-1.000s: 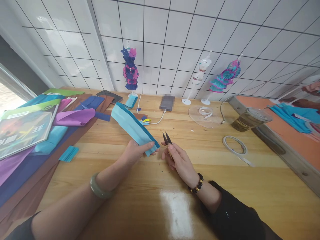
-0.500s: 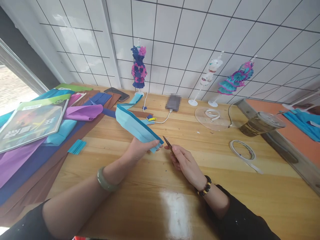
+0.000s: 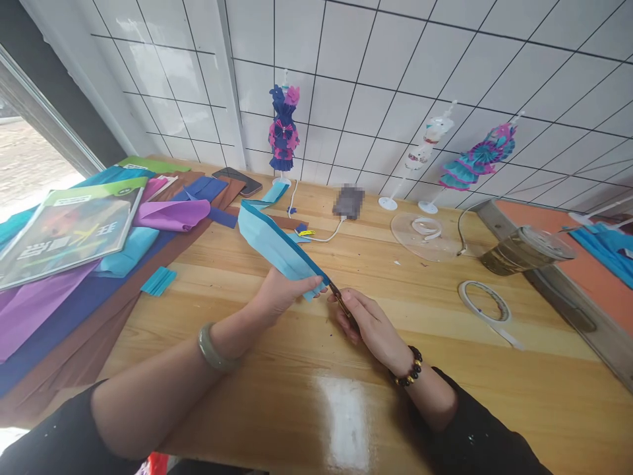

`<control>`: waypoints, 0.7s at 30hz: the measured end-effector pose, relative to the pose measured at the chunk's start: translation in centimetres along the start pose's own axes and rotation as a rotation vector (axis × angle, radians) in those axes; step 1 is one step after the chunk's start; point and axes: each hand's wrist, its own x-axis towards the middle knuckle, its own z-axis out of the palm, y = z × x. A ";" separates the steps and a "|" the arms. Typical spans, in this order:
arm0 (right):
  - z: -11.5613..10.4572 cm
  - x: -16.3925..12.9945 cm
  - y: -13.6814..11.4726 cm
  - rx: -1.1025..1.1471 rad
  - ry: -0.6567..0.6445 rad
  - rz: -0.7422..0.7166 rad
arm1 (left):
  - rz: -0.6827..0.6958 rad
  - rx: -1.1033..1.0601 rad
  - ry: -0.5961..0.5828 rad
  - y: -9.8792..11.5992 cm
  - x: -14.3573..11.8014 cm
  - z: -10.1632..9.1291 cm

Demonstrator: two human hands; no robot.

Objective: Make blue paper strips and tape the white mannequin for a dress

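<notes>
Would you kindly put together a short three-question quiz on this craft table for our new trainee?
1. True or false: the left hand holds the folded light-blue paper strip by its near end.
2. Which tool is in the grip of the right hand? A) thread snips B) a glue stick C) a ruler
3. Fill in: the roll of white tape lies on the wooden table, to the ___ of both hands.

Key:
1. True.
2. A; the blade tips meet the strip's near end.
3. Right.
</notes>
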 end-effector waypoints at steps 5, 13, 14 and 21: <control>0.2 0.0 -0.2 -0.028 0.005 -0.022 | 0.022 0.088 0.029 0.0 -0.1 0.1; 0.1 -0.1 0.0 0.006 0.016 -0.011 | 0.042 0.089 0.044 0.3 -0.2 0.3; 0.0 -0.1 0.1 0.008 0.017 -0.010 | 0.043 0.083 0.050 0.4 -0.2 0.3; 0.1 0.1 0.2 0.106 0.097 0.022 | 0.078 0.093 0.102 -0.1 0.2 -0.3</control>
